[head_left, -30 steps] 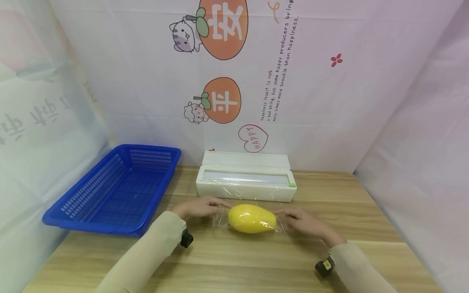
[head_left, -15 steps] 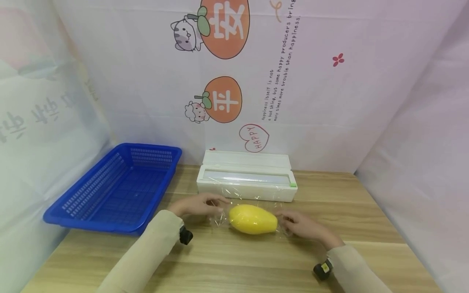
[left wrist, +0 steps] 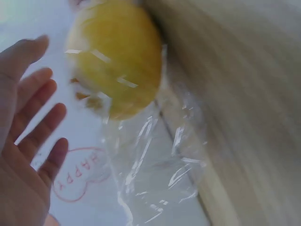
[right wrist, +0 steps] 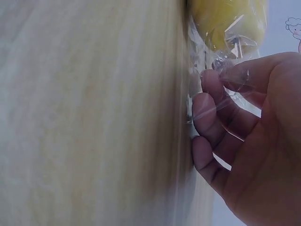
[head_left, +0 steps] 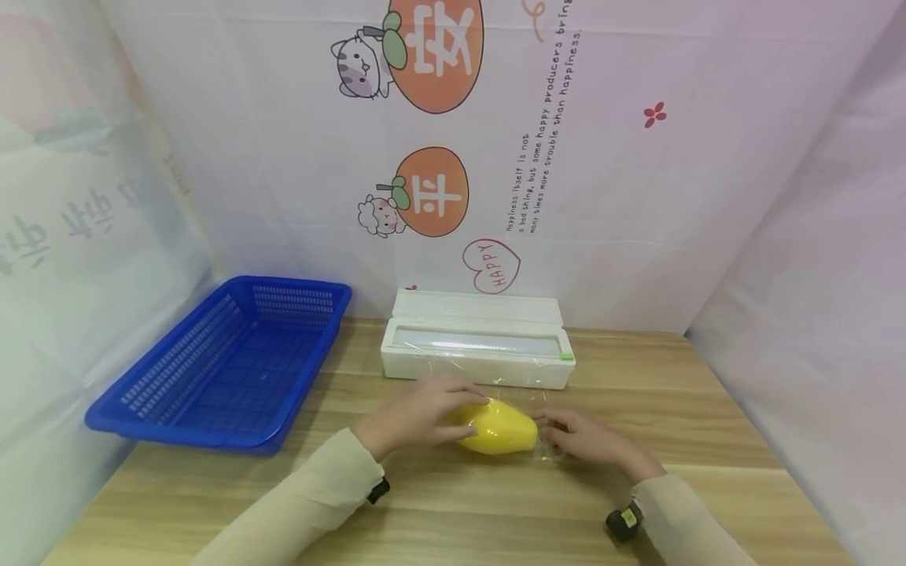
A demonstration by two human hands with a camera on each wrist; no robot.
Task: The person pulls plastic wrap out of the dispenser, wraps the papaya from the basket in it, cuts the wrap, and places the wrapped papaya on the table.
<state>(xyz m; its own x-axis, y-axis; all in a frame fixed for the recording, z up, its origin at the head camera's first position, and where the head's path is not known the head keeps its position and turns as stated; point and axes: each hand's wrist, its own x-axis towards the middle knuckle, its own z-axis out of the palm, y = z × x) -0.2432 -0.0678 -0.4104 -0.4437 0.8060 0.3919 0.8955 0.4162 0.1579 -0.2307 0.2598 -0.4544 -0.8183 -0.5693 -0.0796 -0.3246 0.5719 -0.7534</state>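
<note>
Printed white cloth point(head_left: 623, 196) on three sides, wood-grain table point(head_left: 495, 515) below, blue basket point(head_left: 191, 439) at its left, open white box point(head_left: 474, 371) at the back, left hand point(head_left: 418, 417) spread, right hand point(head_left: 587, 436) pinching clear film point(right wrist: 235, 44), yellow fruit point(head_left: 506, 431) on the table between the hands, film over it.

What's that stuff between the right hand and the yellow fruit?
Crinkly clear plastic is between the right hand and the yellow fruit; the right wrist view shows it.

Smooth, glossy yellow fruit point(head_left: 506, 428) in clear plastic film point(left wrist: 150, 162).
It lies on its side on a wooden tabletop point(head_left: 495, 515); crinkled film extends past both ends.
</note>
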